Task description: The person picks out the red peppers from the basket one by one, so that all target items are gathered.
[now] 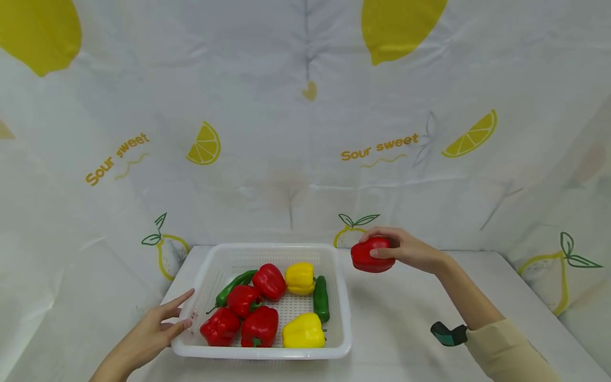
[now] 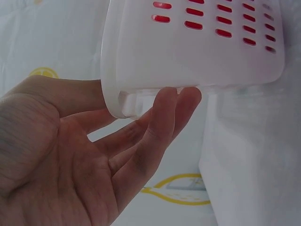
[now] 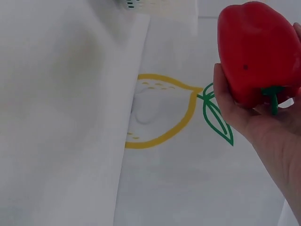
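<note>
My right grip (image 1: 402, 246) cups the red pepper (image 1: 365, 260), probably light, firm and slick, best held round its sides, while my left grip (image 1: 151, 332) pinches the basket (image 1: 258, 352).

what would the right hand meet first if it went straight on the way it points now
Probably the right rim of the white basket, with the held red pepper leading the right hand. Its height is unclear in the head view, so it might pass above the rim instead.

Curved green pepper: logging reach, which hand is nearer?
Left. The left hand is left of the curved green pepper, touching the basket; the right hand is beyond its opposite side.
</note>
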The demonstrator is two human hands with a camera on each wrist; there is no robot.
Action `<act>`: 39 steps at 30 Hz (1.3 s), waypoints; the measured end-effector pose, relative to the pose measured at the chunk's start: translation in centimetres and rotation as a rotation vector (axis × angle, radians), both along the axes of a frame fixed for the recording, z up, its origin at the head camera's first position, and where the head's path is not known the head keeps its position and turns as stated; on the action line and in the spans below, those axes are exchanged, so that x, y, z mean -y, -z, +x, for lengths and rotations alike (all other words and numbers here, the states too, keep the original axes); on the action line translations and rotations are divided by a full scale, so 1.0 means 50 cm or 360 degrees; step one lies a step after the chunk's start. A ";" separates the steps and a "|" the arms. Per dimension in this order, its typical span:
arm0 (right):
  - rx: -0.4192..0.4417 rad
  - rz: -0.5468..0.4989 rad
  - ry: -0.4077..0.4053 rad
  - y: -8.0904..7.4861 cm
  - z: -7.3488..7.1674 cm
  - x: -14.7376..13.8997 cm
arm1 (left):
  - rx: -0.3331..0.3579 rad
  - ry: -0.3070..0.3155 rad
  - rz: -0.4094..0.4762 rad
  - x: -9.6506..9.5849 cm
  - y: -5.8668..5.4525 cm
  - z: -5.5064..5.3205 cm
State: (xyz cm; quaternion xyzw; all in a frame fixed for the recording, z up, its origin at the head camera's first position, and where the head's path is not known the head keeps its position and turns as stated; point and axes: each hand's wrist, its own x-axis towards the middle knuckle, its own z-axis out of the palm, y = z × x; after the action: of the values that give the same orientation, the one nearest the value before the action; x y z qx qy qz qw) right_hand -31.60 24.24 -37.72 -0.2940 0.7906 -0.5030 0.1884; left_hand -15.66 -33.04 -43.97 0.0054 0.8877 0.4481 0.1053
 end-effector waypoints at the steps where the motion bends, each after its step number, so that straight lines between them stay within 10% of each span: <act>1: -0.0023 0.0035 0.0033 0.001 0.001 -0.002 | 0.0003 -0.0005 -0.0005 0.000 0.000 0.000; 39: -0.0078 0.0034 0.0474 0.062 -0.022 -0.114 | -0.0033 0.0079 0.0038 0.004 -0.002 0.004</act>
State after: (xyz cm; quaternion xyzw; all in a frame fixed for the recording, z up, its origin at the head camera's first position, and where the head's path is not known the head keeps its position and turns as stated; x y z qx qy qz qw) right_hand -32.69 29.94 -40.79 -0.1838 0.8351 -0.5097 0.0954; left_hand -15.45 -33.23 -43.87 0.0332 0.8829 0.4560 0.1071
